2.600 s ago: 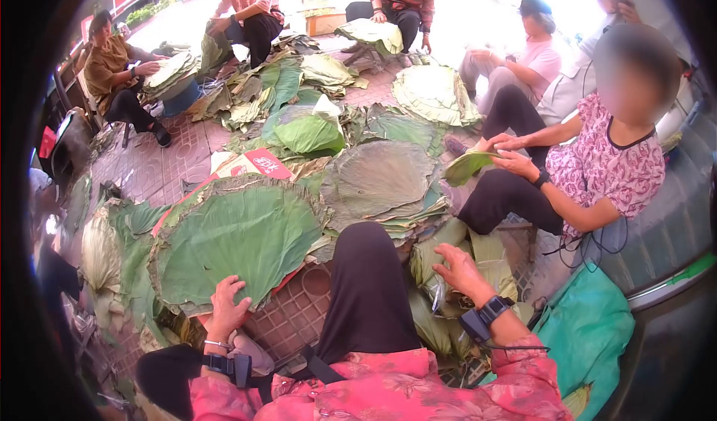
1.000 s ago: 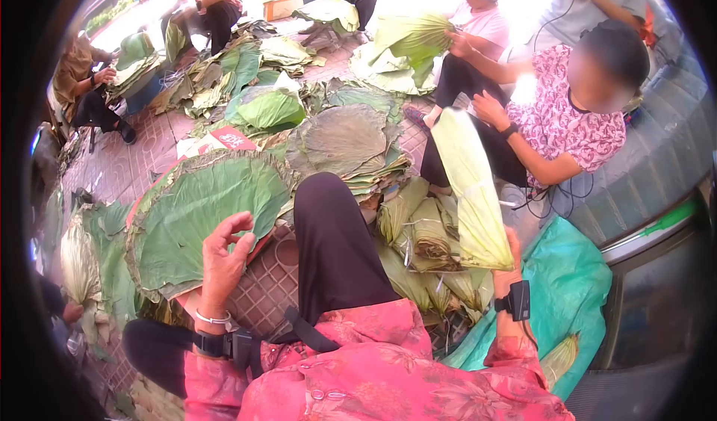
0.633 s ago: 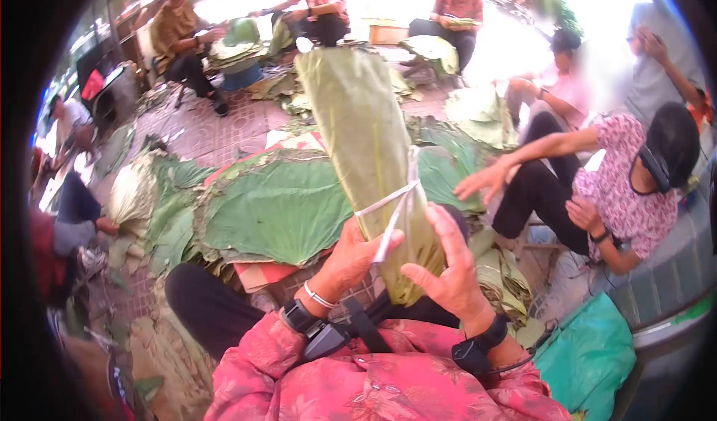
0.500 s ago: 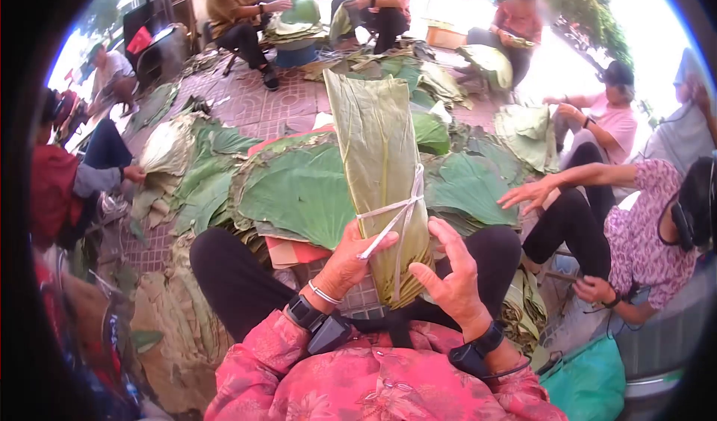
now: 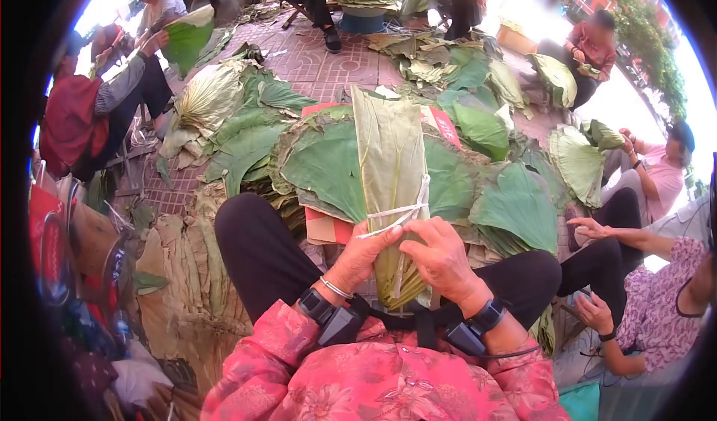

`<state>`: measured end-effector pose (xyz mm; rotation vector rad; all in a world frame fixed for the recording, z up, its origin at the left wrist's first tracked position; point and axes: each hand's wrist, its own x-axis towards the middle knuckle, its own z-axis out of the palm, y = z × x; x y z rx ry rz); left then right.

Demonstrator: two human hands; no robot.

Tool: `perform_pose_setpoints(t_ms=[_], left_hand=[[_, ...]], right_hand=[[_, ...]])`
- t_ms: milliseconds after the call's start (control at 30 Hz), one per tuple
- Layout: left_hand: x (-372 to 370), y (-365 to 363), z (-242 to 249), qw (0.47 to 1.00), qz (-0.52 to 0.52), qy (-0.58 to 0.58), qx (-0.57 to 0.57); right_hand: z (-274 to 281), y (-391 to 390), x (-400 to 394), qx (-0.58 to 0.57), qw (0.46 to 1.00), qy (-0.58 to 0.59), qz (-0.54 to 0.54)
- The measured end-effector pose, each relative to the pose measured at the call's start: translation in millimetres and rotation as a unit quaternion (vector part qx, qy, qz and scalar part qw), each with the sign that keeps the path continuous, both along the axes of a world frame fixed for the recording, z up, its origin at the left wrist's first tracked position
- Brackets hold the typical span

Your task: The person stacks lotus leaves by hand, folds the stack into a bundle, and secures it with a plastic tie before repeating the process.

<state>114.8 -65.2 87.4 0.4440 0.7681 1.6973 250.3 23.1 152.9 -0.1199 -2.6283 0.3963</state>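
Observation:
A tall bundle of folded lotus leaves (image 5: 390,148) stands upright in front of me, narrowing to pleated ends at the bottom. White string (image 5: 396,213) crosses around its middle. My left hand (image 5: 362,260) is closed on the bundle's left edge, its thumb lying across the front by the string. The fingers of my right hand (image 5: 442,262) are pinched together at the string, close to the left thumb tip. Exactly how much string they hold is hidden. Behind the bundle, large green lotus leaves (image 5: 325,168) lie stacked.
More leaf stacks (image 5: 515,206) spread right, with dried brown leaves (image 5: 183,271) at left. A red-and-white box (image 5: 327,228) shows under the leaves. Several people sit around; one at right (image 5: 672,294) is close to my knee. Another at left (image 5: 75,122) lifts a green leaf.
My right hand, spread apart from the bundle earlier, has come in and pinched at the string beside my left thumb. The camera view has shifted. The person at left now raises a leaf.

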Motion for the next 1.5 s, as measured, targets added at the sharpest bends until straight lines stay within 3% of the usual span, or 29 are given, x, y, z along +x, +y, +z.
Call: perform_pose_setpoints(t_ms=[100,200,300,400,500,700,900,1000,1100,1167,1233,1300,1367,1400,1500], left_hand=[[-2.7,-0.6,-4.2,1.0,0.023,0.018,-0.011],[-5.4,-3.2,-4.9,0.997,0.044,-0.047,-0.033],[-7.6,-3.4,-13.7,0.996,0.053,-0.052,-0.046],[-6.7,-2.2,-18.4,0.997,0.054,-0.013,-0.055],[-5.6,-4.2,-17.9,0.998,0.04,0.013,-0.049],[-6.7,-6.9,-19.3,1.0,0.012,0.0,-0.025],[-5.1,-3.3,-25.0,0.998,0.046,-0.013,-0.051],[-11.6,-0.1,-35.6,0.991,0.092,-0.08,-0.053],[-25.2,5.6,-47.1,0.976,0.142,-0.148,-0.07],[-27.5,3.1,-42.5,0.981,0.122,-0.142,-0.051],[-20.2,2.8,-24.0,0.985,0.128,-0.107,-0.042],[-16.6,-0.1,-20.8,0.989,0.136,-0.041,-0.048],[-14.1,1.4,-19.2,0.988,0.144,0.026,-0.047],[-13.2,2.2,-19.9,0.987,0.144,0.049,-0.049],[-9.7,2.2,-26.6,0.983,0.141,0.099,-0.061]], right_hand=[[-11.5,2.5,-1.3,-0.218,0.971,0.099,0.012],[-12.3,1.3,3.0,-0.242,0.962,0.113,-0.049],[-2.4,-4.3,-0.3,-0.068,0.996,0.047,-0.028],[0.5,-12.4,-3.3,0.013,1.0,-0.015,0.016],[-13.8,-11.6,-4.5,0.027,0.998,-0.033,0.046],[-14.7,-11.2,-3.3,-0.062,0.996,0.041,0.039],[-10.3,-11.2,0.3,-0.083,0.994,-0.021,0.064],[10.3,-34.4,10.4,-0.3,0.952,0.014,0.062],[44.1,-50.1,37.6,-0.473,0.875,0.056,0.091],[61.3,-49.4,56.7,-0.507,0.838,0.161,0.118],[62.1,-34.0,78.6,-0.48,0.84,0.213,0.138],[64.1,-14.3,94.3,-0.471,0.815,0.337,-0.002],[64.5,8.0,107.8,-0.474,0.728,0.448,-0.21],[71.8,6.2,96.6,-0.394,0.717,0.508,-0.269],[64.4,-5.6,94.1,-0.201,0.816,0.389,-0.378]])
